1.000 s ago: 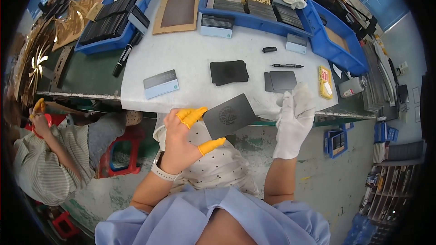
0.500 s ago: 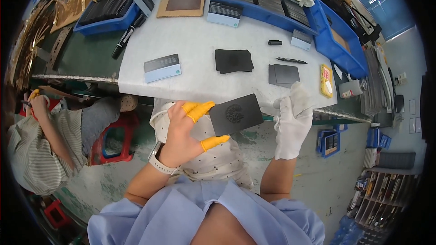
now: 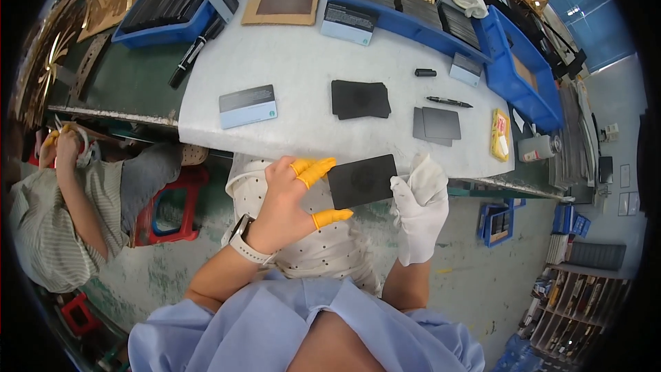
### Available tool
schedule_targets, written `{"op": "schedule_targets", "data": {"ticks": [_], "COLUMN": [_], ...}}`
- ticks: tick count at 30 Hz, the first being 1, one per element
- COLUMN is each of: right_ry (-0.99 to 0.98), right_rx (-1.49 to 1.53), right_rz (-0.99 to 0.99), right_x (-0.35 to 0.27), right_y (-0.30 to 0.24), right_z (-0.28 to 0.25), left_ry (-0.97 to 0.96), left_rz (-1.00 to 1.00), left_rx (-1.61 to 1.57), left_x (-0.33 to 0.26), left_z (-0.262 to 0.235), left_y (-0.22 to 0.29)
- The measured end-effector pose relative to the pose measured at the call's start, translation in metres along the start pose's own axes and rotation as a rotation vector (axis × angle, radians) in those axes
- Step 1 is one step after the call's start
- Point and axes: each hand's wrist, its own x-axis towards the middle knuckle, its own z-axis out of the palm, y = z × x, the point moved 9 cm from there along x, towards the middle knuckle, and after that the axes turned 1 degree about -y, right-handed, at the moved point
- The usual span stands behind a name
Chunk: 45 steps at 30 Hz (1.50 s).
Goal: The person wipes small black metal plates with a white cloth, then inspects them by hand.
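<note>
- One black rectangular card [image 3: 363,182]: held up at the table's near edge, between both hands; a round mark is faintly seen on its face.
- Left hand [image 3: 289,196], with yellow finger cots [image 3: 332,218]: thumb and fingers part-spread, the card's left end gripped between far corner and near edge.
- Right hand [image 3: 418,217], in a white glove: bunched at the card's right edge; whether the card is pinched there cannot be told.
- Handling, as judged: light edge pressure is advised, with bare skin held off the face and no bending.
- Black card stack [image 3: 360,99]: laid farther off, unevenly squared.
- Two grey cards [image 3: 441,124]: overlapped, right of the stack.
</note>
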Motion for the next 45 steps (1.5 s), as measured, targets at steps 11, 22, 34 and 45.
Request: {"op": "schedule_targets", "data": {"ticks": [11,22,34,45], "right_ry": [0.401,0.505,0.144,-0.063], "right_rx": [-0.329,0.05,0.038,-0.096], "right_rz": [-0.38,-0.12,-0.174,-0.223], "right_x": [0.11,0.076,0.057,0.054], "right_y": [-0.008,0.003,-0.026,-0.061], "right_z": [-0.114,-0.11,-0.025,-0.002], "left_ry": [0.072,-0.116,0.035,0.055], "left_rz": [0.127,-0.066,0.087,0.13], "left_rx": [0.207,0.305,0.065,-0.132], "left_x": [0.105,0.152,0.122,0.077], "left_z": [-0.001,0.013,0.002,0.002], "left_y": [-0.017,-0.038,0.013,0.033]}}
